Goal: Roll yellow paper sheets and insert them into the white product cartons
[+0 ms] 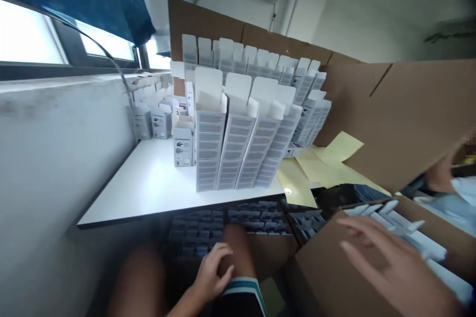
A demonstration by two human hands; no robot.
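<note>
My left hand [215, 270] rests over my knee with its fingers loosely bent, thumb and fingertips apart, and nothing in it. Over the edge of an open cardboard carton [327, 267] at the lower right, my right hand [394, 262] is stretched out, slightly blurred, with thumb and fingers spread. Close beside it, white narrow boxes [427, 242] stick up in that carton; I cannot tell whether the hand touches them. In front of me, tall printed white boxes [210, 151] with raised flaps stand in a row on the white table [145, 183].
Behind the row are more open-topped boxes [260, 62] and upright cardboard [409, 104]. Yellow paper strips [323, 166] overhang the table's right edge. Cartons of boxes [201, 230] sit beneath the table. A wall and window are at left; part of another person [441, 173] shows at right.
</note>
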